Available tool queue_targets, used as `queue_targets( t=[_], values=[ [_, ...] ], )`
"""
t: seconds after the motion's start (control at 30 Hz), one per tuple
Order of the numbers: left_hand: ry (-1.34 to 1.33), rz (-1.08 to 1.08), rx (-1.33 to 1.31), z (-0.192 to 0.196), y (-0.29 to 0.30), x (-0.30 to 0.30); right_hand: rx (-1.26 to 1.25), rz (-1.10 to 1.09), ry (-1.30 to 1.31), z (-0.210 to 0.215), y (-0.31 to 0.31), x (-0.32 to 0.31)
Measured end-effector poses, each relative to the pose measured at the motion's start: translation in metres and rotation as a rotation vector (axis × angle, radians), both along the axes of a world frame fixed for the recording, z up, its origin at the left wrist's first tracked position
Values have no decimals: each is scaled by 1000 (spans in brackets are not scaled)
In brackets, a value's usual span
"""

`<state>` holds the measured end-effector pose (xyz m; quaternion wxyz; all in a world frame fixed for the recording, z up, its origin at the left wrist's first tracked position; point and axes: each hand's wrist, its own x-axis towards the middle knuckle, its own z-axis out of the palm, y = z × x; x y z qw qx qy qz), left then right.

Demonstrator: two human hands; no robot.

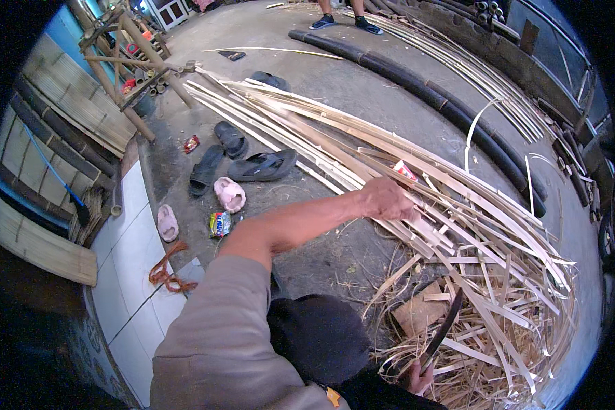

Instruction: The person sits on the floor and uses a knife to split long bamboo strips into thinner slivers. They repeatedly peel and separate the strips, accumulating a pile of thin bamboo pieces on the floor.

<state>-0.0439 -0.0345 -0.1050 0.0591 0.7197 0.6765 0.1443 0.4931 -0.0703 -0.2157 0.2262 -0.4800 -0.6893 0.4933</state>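
My left hand [389, 199] reaches out over a long bundle of pale bamboo strips [324, 160], its fingers closed around a strip and slightly blurred. Low in the view, my right hand [419, 378] grips a knife [445, 324] with a dark, curved blade pointing up and away. Part of that hand and the knife's handle are hidden. Beside the blade lies a flat piece of wood [417, 311], partly covered by strips. A heap of thin bamboo shavings [485, 362] spreads around it. A red and white wrapper [404, 171] rests among the strips.
Dark sandals [263, 166], pink slippers [229, 195] and a yellow packet [219, 224] lie left of the strips. Long dark bamboo poles [417, 85] stretch across the floor beyond. Another person's feet [367, 25] stand at the back. Orange twine [164, 273] lies on white tiles [133, 246].
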Motion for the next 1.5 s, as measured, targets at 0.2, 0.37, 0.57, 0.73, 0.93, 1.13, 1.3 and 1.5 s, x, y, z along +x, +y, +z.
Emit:
queue_targets(
  t=[0.2,0.37,0.57,0.73,0.93,1.13,1.3,1.5],
  values=[
    [-222,-45,-264,0,-31,57,-279,-147,282,38,11,-48],
    [-325,-114,-397,-4,-42,113,-348,-151,417,66,26,-88],
    [-314,-161,-307,12,-47,145,-354,-41,396,75,28,-124],
    [-280,-208,-249,3,-50,152,-445,-49,470,78,18,-134],
    [-207,-374,-140,-7,-44,176,-407,-102,359,82,23,-136],
    [-78,-374,-312,23,-22,171,-392,-57,551,105,34,-136],
    [-149,-336,-209,45,-9,158,-242,-214,618,132,43,-113],
    [-255,-274,-507,50,23,178,-289,-327,694,139,48,-80]
  ],
)
